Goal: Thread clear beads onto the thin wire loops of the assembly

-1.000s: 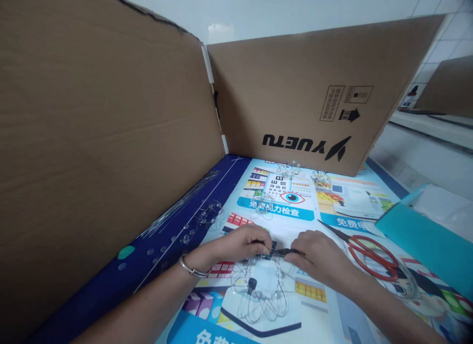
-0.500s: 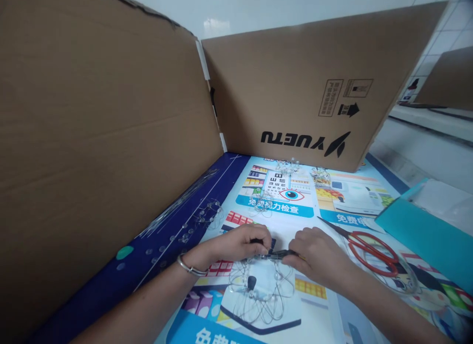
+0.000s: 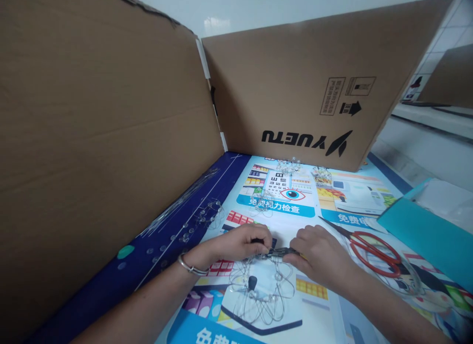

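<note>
One ring of looped wire and clear beads (image 3: 264, 298) lies on the table (image 3: 318, 317) right by the hands, its far edge pinched between the thumb and fingers of my left hand (image 3: 254, 243). I judge it very light and springy: the thin loops would probably bend at a small push and hold a kink, while the beads look hard, smooth and apt to slip under a fingertip. Working from a distance, I would take hold at the beaded inner band, where the wires seem gathered, and spare the outer loops, which look likely to snag or lose shape. My right hand (image 3: 316, 248) is wrapped around pliers (image 3: 281, 252), whose tips reach in just beside the left fingertips; I cannot tell whether they bite on wire. Farther out to the right lie red-handled scissors (image 3: 360, 245), near a teal box (image 3: 424, 235). To the left I have loose beads (image 3: 186, 234) and a bundle of straight wires (image 3: 173, 206), which lies along the foot of a cardboard panel (image 3: 111, 112).
</note>
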Tool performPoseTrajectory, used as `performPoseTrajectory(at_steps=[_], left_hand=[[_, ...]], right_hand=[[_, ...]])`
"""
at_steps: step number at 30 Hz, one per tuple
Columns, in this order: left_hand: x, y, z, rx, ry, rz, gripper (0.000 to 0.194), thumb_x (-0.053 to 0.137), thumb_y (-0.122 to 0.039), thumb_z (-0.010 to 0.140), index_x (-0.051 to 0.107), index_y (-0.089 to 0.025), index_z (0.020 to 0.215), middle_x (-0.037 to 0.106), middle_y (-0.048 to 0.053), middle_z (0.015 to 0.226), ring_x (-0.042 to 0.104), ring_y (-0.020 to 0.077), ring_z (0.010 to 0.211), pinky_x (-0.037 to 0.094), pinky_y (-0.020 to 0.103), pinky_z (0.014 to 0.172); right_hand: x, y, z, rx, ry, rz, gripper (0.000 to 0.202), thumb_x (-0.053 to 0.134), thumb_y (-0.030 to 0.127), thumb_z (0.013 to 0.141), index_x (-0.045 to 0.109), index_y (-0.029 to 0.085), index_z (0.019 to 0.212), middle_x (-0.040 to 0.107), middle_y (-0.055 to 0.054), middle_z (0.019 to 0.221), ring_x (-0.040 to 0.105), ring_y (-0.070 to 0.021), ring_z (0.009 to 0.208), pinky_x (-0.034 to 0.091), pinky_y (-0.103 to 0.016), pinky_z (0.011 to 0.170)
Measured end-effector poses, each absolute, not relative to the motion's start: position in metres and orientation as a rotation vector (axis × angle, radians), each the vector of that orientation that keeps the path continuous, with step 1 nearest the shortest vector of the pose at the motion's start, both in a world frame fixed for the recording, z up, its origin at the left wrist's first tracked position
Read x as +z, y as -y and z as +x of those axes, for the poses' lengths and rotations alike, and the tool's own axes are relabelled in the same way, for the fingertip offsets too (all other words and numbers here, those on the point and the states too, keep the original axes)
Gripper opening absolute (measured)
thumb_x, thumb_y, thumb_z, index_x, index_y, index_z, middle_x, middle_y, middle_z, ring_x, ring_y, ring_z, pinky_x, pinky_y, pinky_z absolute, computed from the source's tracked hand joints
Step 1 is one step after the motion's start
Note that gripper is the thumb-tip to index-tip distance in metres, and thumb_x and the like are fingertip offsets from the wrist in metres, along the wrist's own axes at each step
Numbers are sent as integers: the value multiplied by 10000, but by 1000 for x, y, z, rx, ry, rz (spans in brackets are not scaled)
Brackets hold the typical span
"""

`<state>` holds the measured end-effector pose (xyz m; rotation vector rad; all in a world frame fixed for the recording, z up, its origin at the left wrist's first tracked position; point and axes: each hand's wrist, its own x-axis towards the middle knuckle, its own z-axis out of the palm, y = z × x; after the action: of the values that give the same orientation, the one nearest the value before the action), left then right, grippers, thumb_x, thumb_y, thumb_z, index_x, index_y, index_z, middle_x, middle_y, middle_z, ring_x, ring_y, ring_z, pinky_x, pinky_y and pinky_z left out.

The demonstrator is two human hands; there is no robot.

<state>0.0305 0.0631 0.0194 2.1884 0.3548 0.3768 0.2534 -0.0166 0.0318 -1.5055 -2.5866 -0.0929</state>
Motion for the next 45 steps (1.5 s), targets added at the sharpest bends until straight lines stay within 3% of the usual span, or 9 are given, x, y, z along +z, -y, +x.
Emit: performPoseTrajectory(at_steps=[45], left_hand=[[21,-60,33,390,-372,2271,174,480,-265,866,570,-142,781,567,19,782,529,117,754,400,218,739]], right_hand=[[47,22,238,-52,2663,-1718,285,486,419,840,644,209,728,635,-32,715,566,-191,720,331,-298,634]])
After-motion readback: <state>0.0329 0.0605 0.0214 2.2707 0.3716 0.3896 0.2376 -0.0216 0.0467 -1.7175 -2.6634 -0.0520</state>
